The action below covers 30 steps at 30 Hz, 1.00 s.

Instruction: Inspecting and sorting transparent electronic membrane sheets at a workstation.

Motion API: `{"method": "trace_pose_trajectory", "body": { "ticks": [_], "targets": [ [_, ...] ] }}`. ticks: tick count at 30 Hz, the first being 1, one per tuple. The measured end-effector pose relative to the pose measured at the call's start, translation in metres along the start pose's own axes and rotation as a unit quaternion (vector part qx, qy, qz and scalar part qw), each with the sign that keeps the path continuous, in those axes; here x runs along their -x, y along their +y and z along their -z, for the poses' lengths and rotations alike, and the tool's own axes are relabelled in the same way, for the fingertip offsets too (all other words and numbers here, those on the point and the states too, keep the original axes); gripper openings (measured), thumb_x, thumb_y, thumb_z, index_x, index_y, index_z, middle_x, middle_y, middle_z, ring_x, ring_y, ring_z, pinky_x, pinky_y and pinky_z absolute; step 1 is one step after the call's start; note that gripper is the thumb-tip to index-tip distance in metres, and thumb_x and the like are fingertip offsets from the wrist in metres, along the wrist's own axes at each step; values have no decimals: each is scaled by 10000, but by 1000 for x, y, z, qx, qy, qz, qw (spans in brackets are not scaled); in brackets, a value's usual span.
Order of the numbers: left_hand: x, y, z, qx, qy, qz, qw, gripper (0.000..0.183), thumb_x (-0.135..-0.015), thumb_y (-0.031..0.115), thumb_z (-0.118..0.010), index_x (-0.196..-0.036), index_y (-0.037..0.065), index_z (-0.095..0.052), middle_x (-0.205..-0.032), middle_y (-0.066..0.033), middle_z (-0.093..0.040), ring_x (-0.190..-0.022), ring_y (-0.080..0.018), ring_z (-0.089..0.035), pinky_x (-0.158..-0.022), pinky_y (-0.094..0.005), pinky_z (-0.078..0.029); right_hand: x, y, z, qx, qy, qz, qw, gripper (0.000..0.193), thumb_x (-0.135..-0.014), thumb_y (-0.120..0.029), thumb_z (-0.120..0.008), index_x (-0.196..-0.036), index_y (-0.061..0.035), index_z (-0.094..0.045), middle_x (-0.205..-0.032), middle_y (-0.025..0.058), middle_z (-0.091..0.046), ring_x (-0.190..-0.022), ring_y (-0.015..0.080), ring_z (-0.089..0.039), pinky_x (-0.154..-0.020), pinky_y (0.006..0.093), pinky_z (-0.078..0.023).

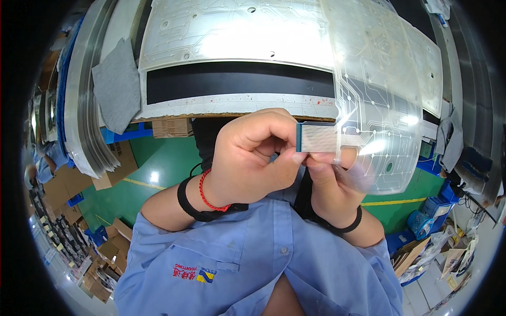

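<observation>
I hold a clear flexible membrane sheet [382, 79] with printed silver circuit traces up in front of my chest. Its flat ribbon tail [321, 138], striped with fine lines and ending in a dark blue edge, points to the left. My left hand [253, 155] is curled, its thumb and fingers pinching the tail near the blue end. Behind the sheet, my right hand [334, 184] grips the tail's root from below, partly seen through the plastic. Both wrists wear black bands, and a red cord is on the left wrist.
A workbench [237, 102] with a black strip lies ahead, carrying another clear circuit sheet [232, 31] and a grey cloth [117, 84]. A stack of metal plates [87, 131] leans at the left. Cardboard boxes [113, 166] stand on the green floor below.
</observation>
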<state>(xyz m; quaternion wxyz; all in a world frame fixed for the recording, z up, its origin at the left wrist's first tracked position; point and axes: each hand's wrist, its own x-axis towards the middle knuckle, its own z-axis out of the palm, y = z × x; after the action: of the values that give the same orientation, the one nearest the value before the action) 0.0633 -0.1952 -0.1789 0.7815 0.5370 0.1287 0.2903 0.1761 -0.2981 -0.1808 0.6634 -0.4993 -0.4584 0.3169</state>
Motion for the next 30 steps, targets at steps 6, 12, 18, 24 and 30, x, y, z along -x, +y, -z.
{"method": "trace_pose_trajectory", "body": {
  "ticks": [6,12,18,24,30],
  "targets": [
    [2,-2,0,4,3,-12,1000,133,-791,-98,-491,-903,-40,-533,-846,-72,-536,-770,-95,-536,-702,-219,-452,-2,-2,4,62,-32,22,997,98,-848,-9,-552,-943,13,-551,-959,135,-602,-853,161,-568,-749,278,-461],
    [4,-2,-1,45,15,32,998,90,-825,-53,-496,-907,-41,-530,-840,-70,-533,-764,-87,-531,-687,-215,-448,6,4,-8,-53,83,-38,994,139,-837,-23,-569,-975,-2,-566,-892,116,-613,-762,157,-582,-671,268,-467],
    [4,-4,-4,69,35,17,997,140,-807,-92,-506,-937,-46,-525,-878,-70,-519,-783,-75,-519,-699,-203,-449,8,5,-9,-123,115,-104,980,143,-836,-31,-577,-968,12,-543,-929,111,-595,-798,134,-564,-690,256,-462],
    [5,-3,-4,42,12,-2,999,183,-790,-119,-508,-956,-47,-531,-887,-63,-500,-776,-66,-507,-699,-193,-450,7,4,-11,-152,120,-88,977,141,-838,-22,-570,-970,17,-544,-943,115,-584,-797,136,-559,-697,258,-463],
    [5,-3,-7,38,27,-4,999,174,-788,-125,-495,-940,-48,-528,-877,-65,-501,-773,-69,-506,-697,-195,-450,7,4,-10,-166,100,-68,979,139,-842,-1,-553,-979,23,-548,-978,136,-586,-820,151,-569,-705,271,-475]
  ]
}}
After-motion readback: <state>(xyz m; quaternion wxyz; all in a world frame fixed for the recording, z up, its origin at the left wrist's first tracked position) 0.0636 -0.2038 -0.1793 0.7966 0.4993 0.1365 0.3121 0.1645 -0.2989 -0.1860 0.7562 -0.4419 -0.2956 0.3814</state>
